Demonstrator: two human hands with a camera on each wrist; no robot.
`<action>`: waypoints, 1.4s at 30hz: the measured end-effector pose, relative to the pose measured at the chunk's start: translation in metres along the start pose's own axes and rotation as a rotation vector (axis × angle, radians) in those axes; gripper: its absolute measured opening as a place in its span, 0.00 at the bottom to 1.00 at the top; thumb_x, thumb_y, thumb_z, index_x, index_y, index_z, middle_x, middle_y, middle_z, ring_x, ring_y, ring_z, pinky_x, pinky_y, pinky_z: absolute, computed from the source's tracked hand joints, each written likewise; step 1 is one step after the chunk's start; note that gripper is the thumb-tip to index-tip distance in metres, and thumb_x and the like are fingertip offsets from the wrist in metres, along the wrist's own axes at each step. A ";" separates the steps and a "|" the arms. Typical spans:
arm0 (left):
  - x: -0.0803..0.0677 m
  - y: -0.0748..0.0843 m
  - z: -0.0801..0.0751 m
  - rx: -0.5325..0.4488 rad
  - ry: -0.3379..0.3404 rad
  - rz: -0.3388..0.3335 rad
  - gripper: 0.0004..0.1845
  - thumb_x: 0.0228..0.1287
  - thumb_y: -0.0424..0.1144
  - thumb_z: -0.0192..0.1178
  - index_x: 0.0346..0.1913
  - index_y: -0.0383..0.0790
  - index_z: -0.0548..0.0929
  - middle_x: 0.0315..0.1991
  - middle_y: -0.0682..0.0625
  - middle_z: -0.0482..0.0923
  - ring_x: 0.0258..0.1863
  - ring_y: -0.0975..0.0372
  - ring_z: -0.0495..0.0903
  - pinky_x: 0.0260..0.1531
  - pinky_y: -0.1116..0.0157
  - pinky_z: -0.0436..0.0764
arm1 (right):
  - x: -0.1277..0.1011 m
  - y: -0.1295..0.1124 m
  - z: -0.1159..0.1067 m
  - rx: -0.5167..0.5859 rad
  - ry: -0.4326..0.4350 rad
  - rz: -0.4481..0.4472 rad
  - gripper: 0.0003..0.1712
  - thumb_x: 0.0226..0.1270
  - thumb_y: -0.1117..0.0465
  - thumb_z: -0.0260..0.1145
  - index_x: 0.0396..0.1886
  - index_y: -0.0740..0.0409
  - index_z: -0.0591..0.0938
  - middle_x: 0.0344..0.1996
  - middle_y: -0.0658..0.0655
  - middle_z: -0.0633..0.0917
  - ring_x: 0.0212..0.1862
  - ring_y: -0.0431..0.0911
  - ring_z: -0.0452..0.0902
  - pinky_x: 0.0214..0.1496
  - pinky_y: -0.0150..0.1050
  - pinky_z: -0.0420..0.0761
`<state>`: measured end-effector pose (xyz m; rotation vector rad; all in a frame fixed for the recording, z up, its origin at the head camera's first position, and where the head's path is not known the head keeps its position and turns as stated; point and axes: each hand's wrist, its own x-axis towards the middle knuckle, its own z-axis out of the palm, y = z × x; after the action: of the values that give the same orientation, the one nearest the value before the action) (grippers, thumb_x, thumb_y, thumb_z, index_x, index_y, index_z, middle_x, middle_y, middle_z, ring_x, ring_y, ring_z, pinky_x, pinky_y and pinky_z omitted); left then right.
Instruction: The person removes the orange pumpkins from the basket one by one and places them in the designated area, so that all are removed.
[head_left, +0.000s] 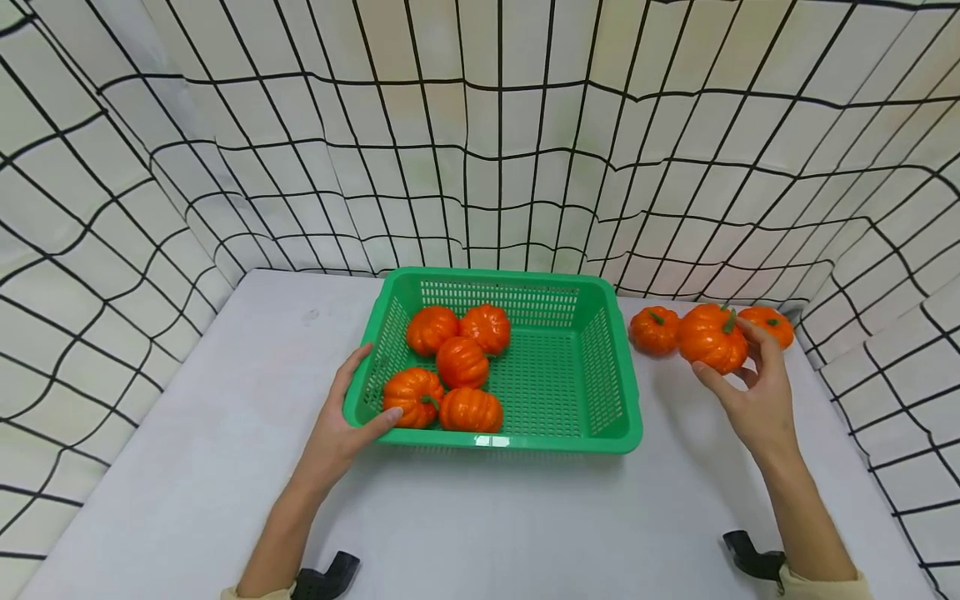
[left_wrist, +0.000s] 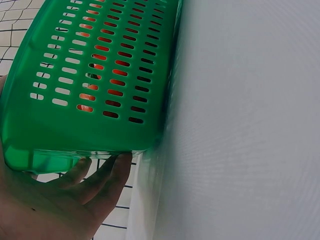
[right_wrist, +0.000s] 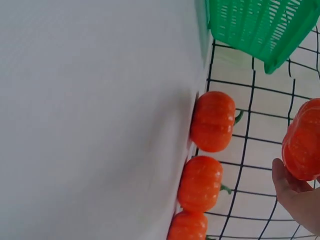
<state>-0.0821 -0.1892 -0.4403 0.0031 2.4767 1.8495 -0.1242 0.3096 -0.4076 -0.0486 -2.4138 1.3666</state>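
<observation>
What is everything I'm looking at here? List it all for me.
Basket: one, green plastic with slotted walls, middle of the table.
Pumpkins in the basket: five, orange, bunched in its left half.
Held pumpkin: one, orange with a green stem, right of the basket.
Pumpkins on the table: at least two in the head view, three in the right wrist view, orange, far right.
Table: one, pale grey.
Backdrop: white cloth with black grid lines.
Left hand: grips the basket's near left corner.
Right hand: fingers hold the pumpkin.
</observation>
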 end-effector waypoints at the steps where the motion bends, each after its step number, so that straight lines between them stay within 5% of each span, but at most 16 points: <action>1: 0.000 0.000 0.000 0.000 -0.001 0.001 0.48 0.68 0.44 0.68 0.82 0.73 0.51 0.84 0.51 0.49 0.77 0.51 0.61 0.64 0.74 0.68 | 0.000 0.002 -0.002 -0.003 0.005 0.007 0.46 0.66 0.66 0.74 0.80 0.55 0.63 0.75 0.59 0.67 0.64 0.30 0.64 0.56 0.13 0.69; 10: 0.000 0.000 0.001 0.004 0.000 -0.007 0.48 0.68 0.44 0.68 0.82 0.73 0.51 0.84 0.51 0.49 0.78 0.51 0.61 0.64 0.73 0.68 | -0.001 0.022 -0.018 -0.060 0.066 0.107 0.45 0.66 0.62 0.75 0.80 0.49 0.63 0.70 0.45 0.68 0.61 0.30 0.64 0.53 0.13 0.68; 16: 0.000 0.001 0.000 0.010 0.002 0.002 0.48 0.68 0.44 0.68 0.82 0.72 0.51 0.84 0.50 0.50 0.76 0.50 0.63 0.58 0.81 0.69 | -0.003 0.035 -0.026 -0.108 0.047 0.200 0.46 0.70 0.56 0.73 0.82 0.47 0.60 0.76 0.53 0.65 0.61 0.30 0.61 0.52 0.15 0.67; 27: 0.000 0.000 0.000 0.001 0.000 -0.001 0.48 0.68 0.44 0.68 0.82 0.72 0.51 0.84 0.50 0.50 0.77 0.50 0.62 0.60 0.79 0.69 | -0.003 0.046 -0.044 -0.197 0.011 0.343 0.49 0.74 0.48 0.68 0.85 0.45 0.52 0.82 0.59 0.58 0.76 0.57 0.57 0.57 0.18 0.68; 30: 0.000 0.000 0.001 0.006 -0.001 -0.005 0.48 0.68 0.44 0.68 0.82 0.72 0.51 0.84 0.51 0.49 0.77 0.50 0.61 0.61 0.78 0.69 | -0.003 0.050 -0.049 -0.209 -0.005 0.363 0.50 0.74 0.48 0.68 0.85 0.46 0.50 0.82 0.61 0.56 0.78 0.59 0.55 0.65 0.22 0.70; 34: 0.000 0.000 0.001 0.015 0.001 -0.007 0.48 0.68 0.45 0.68 0.82 0.72 0.51 0.85 0.51 0.49 0.78 0.50 0.61 0.62 0.75 0.69 | -0.003 0.054 -0.054 -0.206 -0.013 0.383 0.51 0.74 0.50 0.68 0.85 0.50 0.49 0.83 0.63 0.55 0.79 0.63 0.53 0.79 0.42 0.68; 37: 0.000 0.000 0.001 0.014 0.004 -0.003 0.48 0.68 0.44 0.68 0.82 0.72 0.51 0.85 0.51 0.48 0.78 0.51 0.60 0.62 0.77 0.68 | -0.002 0.056 -0.057 -0.205 -0.011 0.407 0.51 0.75 0.52 0.67 0.86 0.53 0.48 0.83 0.65 0.55 0.80 0.65 0.52 0.81 0.58 0.64; 42: 0.000 0.001 0.001 0.009 0.005 0.003 0.48 0.68 0.44 0.67 0.82 0.71 0.51 0.84 0.50 0.49 0.78 0.50 0.60 0.60 0.80 0.68 | 0.000 0.057 -0.060 -0.212 -0.016 0.441 0.51 0.75 0.54 0.66 0.86 0.56 0.46 0.83 0.67 0.53 0.81 0.68 0.50 0.79 0.67 0.60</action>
<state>-0.0822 -0.1881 -0.4400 0.0020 2.4892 1.8423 -0.1123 0.3897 -0.4276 -0.6609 -2.6541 1.2695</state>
